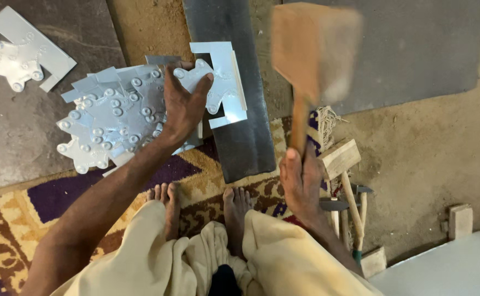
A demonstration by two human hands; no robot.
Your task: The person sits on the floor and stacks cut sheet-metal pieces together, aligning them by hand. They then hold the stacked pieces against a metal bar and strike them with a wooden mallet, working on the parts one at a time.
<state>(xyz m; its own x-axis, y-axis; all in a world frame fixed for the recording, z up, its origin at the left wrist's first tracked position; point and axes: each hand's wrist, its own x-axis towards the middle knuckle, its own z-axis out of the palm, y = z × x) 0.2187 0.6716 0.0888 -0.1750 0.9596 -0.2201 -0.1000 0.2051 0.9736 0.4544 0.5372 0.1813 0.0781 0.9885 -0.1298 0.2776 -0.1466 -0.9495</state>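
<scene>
My left hand (pixel 182 104) presses a shiny embossed metal piece (pixel 221 82) down on a dark steel bar (pixel 240 109) that lies on the floor. Its thumb rests on the piece's left edge. My right hand (pixel 301 183) grips the handle of a wooden mallet (pixel 312 46), whose blurred head is raised above and to the right of the piece. A pile of similar cut metal pieces (pixel 108 118) with round bumps lies just left of my left hand.
Two more metal pieces (pixel 18 52) lie at the top left on a dark slab. My bare feet (pixel 234 205) rest on a patterned rug (pixel 9 219). Hammers and wooden tools (pixel 349 192) lie by my right hand. A white sheet (pixel 454 268) fills the bottom right corner.
</scene>
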